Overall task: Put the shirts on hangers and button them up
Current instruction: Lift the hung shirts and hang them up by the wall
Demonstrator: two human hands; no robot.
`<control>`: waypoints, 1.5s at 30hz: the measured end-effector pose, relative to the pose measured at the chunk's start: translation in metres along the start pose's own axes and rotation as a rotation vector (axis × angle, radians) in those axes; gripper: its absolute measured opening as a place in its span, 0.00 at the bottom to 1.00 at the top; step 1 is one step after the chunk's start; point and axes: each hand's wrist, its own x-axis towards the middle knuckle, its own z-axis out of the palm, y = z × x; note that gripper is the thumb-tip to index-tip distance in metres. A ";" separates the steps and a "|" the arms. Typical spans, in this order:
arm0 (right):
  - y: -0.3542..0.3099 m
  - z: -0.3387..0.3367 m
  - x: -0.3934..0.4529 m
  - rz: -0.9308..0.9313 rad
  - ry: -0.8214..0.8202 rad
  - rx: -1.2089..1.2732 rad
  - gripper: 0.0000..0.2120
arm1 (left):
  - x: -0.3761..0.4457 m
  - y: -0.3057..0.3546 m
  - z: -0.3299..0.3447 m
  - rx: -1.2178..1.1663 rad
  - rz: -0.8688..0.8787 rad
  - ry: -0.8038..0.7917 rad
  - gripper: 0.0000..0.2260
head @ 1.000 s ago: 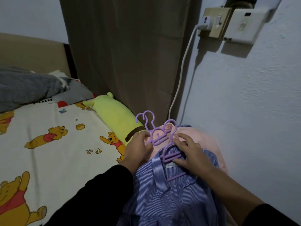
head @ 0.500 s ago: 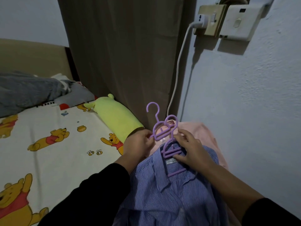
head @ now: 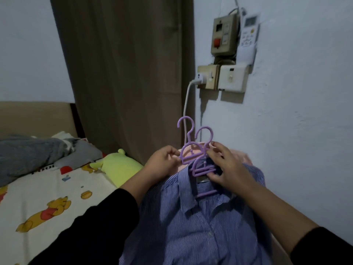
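1. Two purple hangers, hooks up, tangled together at the collar of the striped shirt [head: 200,226], near the wall [head: 296,131].
2. Left hand [head: 162,163] pinching the rear hanger [head: 186,150] by its shoulder; right hand [head: 227,169] curled over the front hanger [head: 202,169], fingers gripping its bars.
3. Striped shirt lying on the bed [head: 47,188], over a pink shirt [head: 236,155], front hanger sitting inside the collar.
4. Risk, by the look of it: hangers locked together, so a sharp tug likely drags the front one out of the collar.
5. Also possible: a hook snagging the charger cable [head: 186,111] just behind.
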 end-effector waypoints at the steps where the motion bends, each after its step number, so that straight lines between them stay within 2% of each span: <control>1: 0.001 -0.012 0.004 -0.025 0.052 -0.034 0.33 | 0.003 0.014 -0.005 -0.013 0.044 -0.015 0.04; 3: 0.002 -0.038 0.013 -0.074 0.159 -0.133 0.34 | 0.007 0.046 -0.013 -0.011 0.145 -0.048 0.06; 6: 0.005 -0.079 0.025 -0.107 0.266 -0.219 0.33 | 0.010 0.097 -0.023 0.006 0.282 -0.043 0.03; 7: 0.007 -0.093 0.028 -0.118 0.293 -0.233 0.32 | 0.011 0.113 -0.025 0.008 0.322 -0.035 0.05; 10: 0.012 -0.132 0.034 -0.131 0.340 -0.247 0.33 | 0.011 0.155 -0.031 0.016 0.412 -0.055 0.19; 12: 0.013 -0.156 0.036 -0.125 0.342 -0.250 0.34 | 0.011 0.179 -0.032 0.169 0.487 -0.024 0.24; 15: 0.015 -0.187 0.039 -0.115 0.350 -0.305 0.35 | 0.013 0.210 -0.029 0.475 0.649 0.118 0.29; 18: 0.012 -0.211 0.036 -0.108 0.351 -0.374 0.36 | 0.020 0.226 -0.017 0.518 0.798 0.161 0.36; 22: 0.002 -0.240 0.024 -0.055 0.346 -0.457 0.38 | 0.028 0.239 0.005 0.418 0.972 0.178 0.39; 28: -0.025 -0.286 -0.010 0.054 0.357 -0.575 0.37 | 0.025 0.268 0.021 0.286 1.131 0.140 0.39; 31: -0.041 -0.308 -0.039 0.122 0.354 -0.616 0.36 | 0.014 0.286 0.034 0.203 1.182 0.079 0.39; 35: -0.065 -0.338 -0.099 0.261 0.369 -0.798 0.31 | -0.008 0.314 0.059 0.116 1.265 -0.007 0.38; 40: -0.108 -0.375 -0.172 0.451 0.392 -0.934 0.34 | -0.047 0.358 0.086 -0.031 1.364 -0.109 0.36; 45: -0.150 -0.416 -0.228 0.568 0.455 -1.045 0.27 | -0.088 0.404 0.113 -0.182 1.439 -0.235 0.37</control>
